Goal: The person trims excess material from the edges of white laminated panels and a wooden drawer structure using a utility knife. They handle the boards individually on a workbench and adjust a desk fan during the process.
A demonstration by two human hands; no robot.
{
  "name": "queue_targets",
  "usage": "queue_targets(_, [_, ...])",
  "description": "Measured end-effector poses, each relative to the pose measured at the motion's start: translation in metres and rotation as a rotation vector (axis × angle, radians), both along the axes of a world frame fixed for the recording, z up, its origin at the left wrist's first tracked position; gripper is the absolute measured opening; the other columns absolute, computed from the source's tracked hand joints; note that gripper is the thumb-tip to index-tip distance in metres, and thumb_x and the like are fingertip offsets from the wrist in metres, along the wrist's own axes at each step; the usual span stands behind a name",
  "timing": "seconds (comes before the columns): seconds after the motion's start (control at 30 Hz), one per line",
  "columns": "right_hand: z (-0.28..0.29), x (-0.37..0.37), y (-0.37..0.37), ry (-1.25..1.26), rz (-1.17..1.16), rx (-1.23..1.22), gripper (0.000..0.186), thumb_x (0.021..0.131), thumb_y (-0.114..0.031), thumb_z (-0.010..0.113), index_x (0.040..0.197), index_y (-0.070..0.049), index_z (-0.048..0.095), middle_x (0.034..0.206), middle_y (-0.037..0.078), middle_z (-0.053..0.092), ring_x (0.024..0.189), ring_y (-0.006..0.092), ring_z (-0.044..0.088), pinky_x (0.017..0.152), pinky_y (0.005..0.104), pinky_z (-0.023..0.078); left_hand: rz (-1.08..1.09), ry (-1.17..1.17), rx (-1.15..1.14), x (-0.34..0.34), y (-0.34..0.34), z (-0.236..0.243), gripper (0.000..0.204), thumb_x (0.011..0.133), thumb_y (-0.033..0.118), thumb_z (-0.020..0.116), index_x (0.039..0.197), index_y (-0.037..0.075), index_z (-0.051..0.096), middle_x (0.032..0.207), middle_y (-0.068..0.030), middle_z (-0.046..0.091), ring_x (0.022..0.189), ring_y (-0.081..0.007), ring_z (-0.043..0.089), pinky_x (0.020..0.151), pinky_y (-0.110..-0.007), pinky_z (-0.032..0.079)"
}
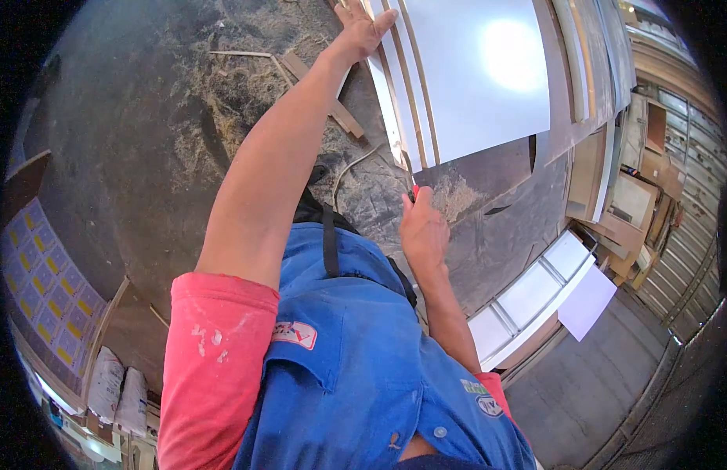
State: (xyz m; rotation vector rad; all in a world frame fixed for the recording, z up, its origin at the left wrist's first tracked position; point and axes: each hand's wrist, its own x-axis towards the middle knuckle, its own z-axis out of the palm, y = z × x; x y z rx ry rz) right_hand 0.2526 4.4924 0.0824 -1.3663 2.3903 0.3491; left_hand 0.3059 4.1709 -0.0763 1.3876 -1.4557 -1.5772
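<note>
The white panel (489, 117) lies flat at the far side, in front of the person and a little to the right, and the work on it looks partway along. Long narrow white strips (392, 106) and brown bands run along its left side, so that edge seems already laid out or divided; the near left corner, where the tool meets it, appears unfinished. How much is left I cannot tell, since the far end runs out of view.

The panel's broad face is smooth and glossy, with a bright round glare toward the far right. Its near edge looks straight.

The left hand (362, 30) rests on the strips at the far end, thumb spread away from the fingers. The right hand (424, 231) is closed around a red-handled tool (415, 190) whose slim metal end reaches the strips' near ends.

Farther out, pale dust (456, 197) lies just beside the near corner, wood offcuts (344, 117) lie to the left, and boards (626, 211) lean on the right.
</note>
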Motion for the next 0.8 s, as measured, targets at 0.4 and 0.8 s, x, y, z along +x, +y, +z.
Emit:
queue_targets(0.4, [-0.102, -0.021, 0.024, -0.208, 0.112, -0.005, 0.028, 0.101, -0.030, 0.052, 0.110, -0.003, 0.052, 0.081, 0.026, 0.067, 0.080, 0.0468, 0.066, 0.068, 0.0571, 0.050, 0.050, -0.081, -0.127, 0.008, -0.015, -0.026, 0.103, 0.098, 0.049, 0.053, 0.153, 0.001, -0.019, 0.159, -0.0309, -0.018, 0.149, -0.0430, -0.015, 0.122, -0.051, 0.002])
queue_targets(0.8, [-0.032, -0.017, 0.022, -0.158, 0.038, -0.319, 0.025, 0.101, -0.030, 0.054, 0.102, -0.005, 0.051, 0.080, 0.023, 0.068, 0.073, 0.0444, 0.067, 0.058, 0.0522, 0.051, 0.000, 0.013, 0.075, 0.011, 0.002, 0.018, 0.103, 0.098, 0.049, 0.054, 0.154, 0.003, -0.019, 0.160, -0.0302, -0.017, 0.150, -0.0415, -0.015, 0.123, -0.049, 0.003])
